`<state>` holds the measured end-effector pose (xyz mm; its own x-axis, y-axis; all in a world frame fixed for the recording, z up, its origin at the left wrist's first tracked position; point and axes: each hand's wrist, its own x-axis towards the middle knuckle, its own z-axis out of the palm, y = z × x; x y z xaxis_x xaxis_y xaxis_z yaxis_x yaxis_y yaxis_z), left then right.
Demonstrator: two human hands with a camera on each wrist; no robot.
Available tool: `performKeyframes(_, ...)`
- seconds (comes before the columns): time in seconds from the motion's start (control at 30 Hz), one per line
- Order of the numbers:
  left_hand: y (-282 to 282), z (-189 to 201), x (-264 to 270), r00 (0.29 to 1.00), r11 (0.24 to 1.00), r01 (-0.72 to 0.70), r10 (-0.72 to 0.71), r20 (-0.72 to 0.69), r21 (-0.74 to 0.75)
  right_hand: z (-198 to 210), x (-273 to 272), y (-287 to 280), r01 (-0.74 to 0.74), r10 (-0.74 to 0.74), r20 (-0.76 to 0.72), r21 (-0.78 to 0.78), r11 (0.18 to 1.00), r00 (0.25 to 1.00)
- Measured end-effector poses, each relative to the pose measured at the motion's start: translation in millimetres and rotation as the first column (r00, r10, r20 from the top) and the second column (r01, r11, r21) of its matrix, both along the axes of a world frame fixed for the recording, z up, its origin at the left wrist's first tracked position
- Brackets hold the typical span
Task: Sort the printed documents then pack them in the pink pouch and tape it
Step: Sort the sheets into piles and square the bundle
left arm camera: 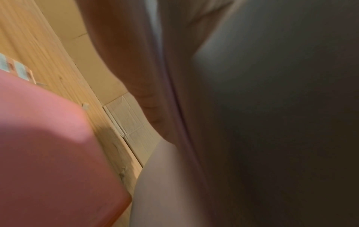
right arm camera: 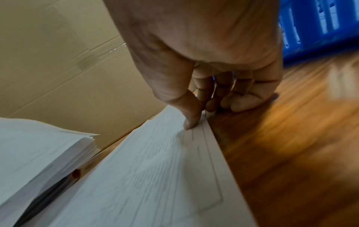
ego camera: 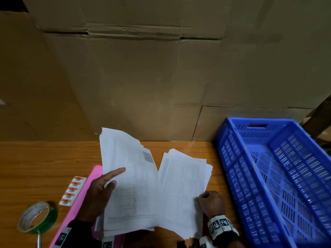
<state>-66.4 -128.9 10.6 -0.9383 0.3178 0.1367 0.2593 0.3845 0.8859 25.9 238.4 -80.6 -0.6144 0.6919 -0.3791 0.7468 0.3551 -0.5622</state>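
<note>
Under the right hand (ego camera: pixel 212 203) lies a stack of thin matt white paper (ego camera: pixel 184 190), printed in grey; beyond its knuckles stands a glossy blue plastic crate (ego camera: pixel 232 158) with slotted walls. The table (ego camera: pixel 44 161) is varnished wood grain, faintly shiny. By the left hand (ego camera: pixel 98 192), a smooth pink pouch (ego camera: pixel 80 203); behind both hands, creased matt brown cardboard (ego camera: pixel 143 77)

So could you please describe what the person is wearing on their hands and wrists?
Both hands are bare. The left hand emerges from a dark sleeve with white-edged black marker tags. The right hand has a black wrist band bearing white blocks printed with black square-pattern markers.
</note>
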Motion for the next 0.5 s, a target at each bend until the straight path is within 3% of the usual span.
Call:
performKeyframes(0.2, -6, -5, 4, 1.000, 0.997, -0.008, 0.007, 0.018, 0.071, 3, 6, -12, 0.007, -0.007, -0.041, 0.021, 1.000, 0.999)
performKeyframes(0.33, -10, -6, 5, 1.000, 0.996, -0.007, 0.005, 0.019, 0.090, 4, 4, -12, -0.008, 0.007, 0.022, 0.046, 0.999, 1.000)
performKeyframes(0.5, -8, -4, 6, 1.000, 0.999, -0.018, 0.017, 0.020, 0.051, 6, 6, -5, -0.004, 0.004, 0.020, 0.048, 0.999, 1.000)
